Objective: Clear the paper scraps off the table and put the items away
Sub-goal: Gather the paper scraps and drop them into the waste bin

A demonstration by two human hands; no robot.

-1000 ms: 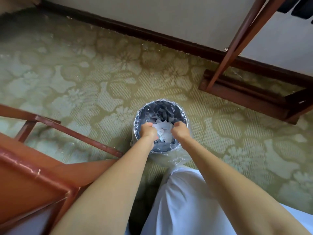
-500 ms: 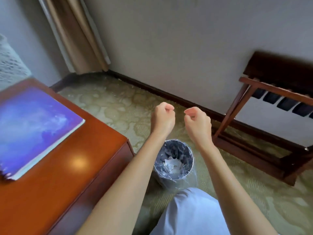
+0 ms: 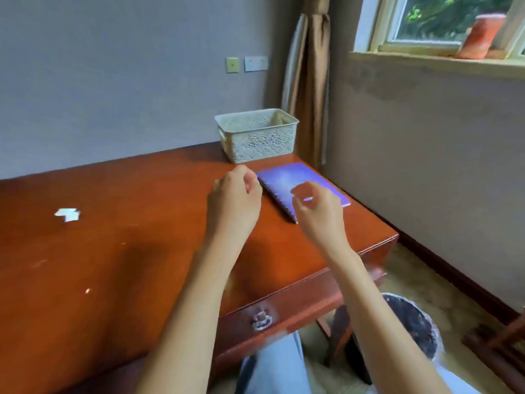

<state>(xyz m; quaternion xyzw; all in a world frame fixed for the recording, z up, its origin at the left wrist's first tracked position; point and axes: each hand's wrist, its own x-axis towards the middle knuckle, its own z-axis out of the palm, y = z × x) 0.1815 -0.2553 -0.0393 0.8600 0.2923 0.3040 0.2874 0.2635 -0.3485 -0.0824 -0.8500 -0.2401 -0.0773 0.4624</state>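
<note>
A white paper scrap (image 3: 68, 214) lies on the left part of the brown wooden table (image 3: 127, 251). A purple spiral notebook (image 3: 287, 180) lies near the table's far right corner, in front of a white lattice basket (image 3: 257, 135). My left hand (image 3: 234, 200) hovers over the table just left of the notebook, fingers curled loosely, holding nothing. My right hand (image 3: 318, 211) hovers over the notebook's near edge, fingers half curled and apart, empty. A lined waste bin (image 3: 414, 322) stands on the floor right of the table, partly hidden by my right forearm.
The table has a drawer with a metal handle (image 3: 261, 319) at its near right side. A curtain (image 3: 309, 81) hangs in the corner behind the basket. A window sill with an orange object (image 3: 480, 35) is at the upper right. A wooden rack (image 3: 502, 345) stands on the carpet at the right edge.
My hands rose out of the waste bin, empty, and swung left over the table. The view turned from the floor up to the table, the notebook and the basket.
</note>
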